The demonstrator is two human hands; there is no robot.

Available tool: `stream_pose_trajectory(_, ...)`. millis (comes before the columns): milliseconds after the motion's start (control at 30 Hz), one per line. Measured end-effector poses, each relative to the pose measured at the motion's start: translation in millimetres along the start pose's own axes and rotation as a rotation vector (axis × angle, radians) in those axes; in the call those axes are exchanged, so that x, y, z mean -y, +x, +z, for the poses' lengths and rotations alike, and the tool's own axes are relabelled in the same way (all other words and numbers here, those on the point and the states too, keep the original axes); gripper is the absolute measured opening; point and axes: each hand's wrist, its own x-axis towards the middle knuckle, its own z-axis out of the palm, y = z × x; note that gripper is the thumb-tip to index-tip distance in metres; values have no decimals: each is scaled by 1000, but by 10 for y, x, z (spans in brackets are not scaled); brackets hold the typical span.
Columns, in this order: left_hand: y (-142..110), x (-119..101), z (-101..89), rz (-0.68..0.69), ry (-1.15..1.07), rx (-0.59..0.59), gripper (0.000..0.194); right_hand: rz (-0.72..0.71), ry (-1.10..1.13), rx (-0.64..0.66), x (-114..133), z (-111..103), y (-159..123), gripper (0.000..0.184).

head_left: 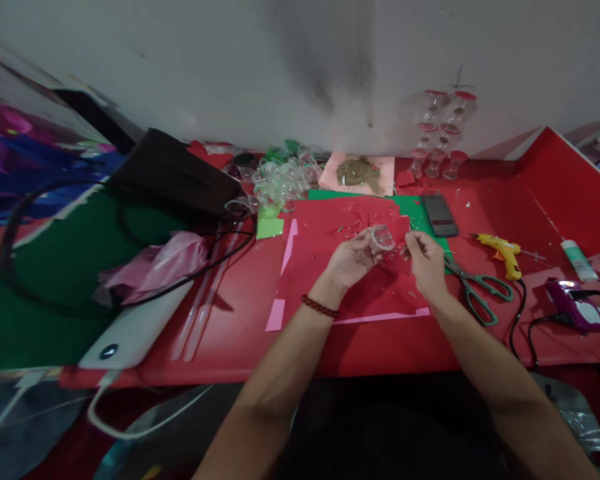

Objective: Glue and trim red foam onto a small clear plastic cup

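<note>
The cup [383, 238] looks like clear, glossy plastic, as do the bottles [437, 163] by the wall, while the tabletop [230, 347] is smooth with a soft sheen. The sheets [340, 273] look like matt paper; the scissors [481, 291] have smooth plastic handles, and the bag [163, 267] is thin, crinkled plastic.

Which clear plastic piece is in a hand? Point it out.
The round piece, held at the fingertips of the left hand; the other clear pieces sit in the pile or by the wall with red caps.
</note>
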Motion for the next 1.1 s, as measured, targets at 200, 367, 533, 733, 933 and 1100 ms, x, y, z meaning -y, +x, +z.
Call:
stream_pose_trajectory(200,0,-32,44,12,-66,-80,28,8,72,-49,-66,8,24,43)
stream_pose_trajectory(367,13,-90,35,46,-120,-185,33,41,107,-47,-168,36,79,42)
stream_pose_trajectory(533,8,-205,-42,151,-222,-187,36,58,76,-2,-292,18,151,38)
stream_pose_trajectory(733,-32,-217,8,111,-200,-159,34,83,33,79,-420,5,220,38)
stream_pose_trajectory(933,-29,-189,38,110,-132,-155,39,82,7,88,-506,17,246,33)
stream_pose_trajectory(1100,-3,-212,8,113,-123,-193,35,-28,-341,48,-531,-51,291,15)
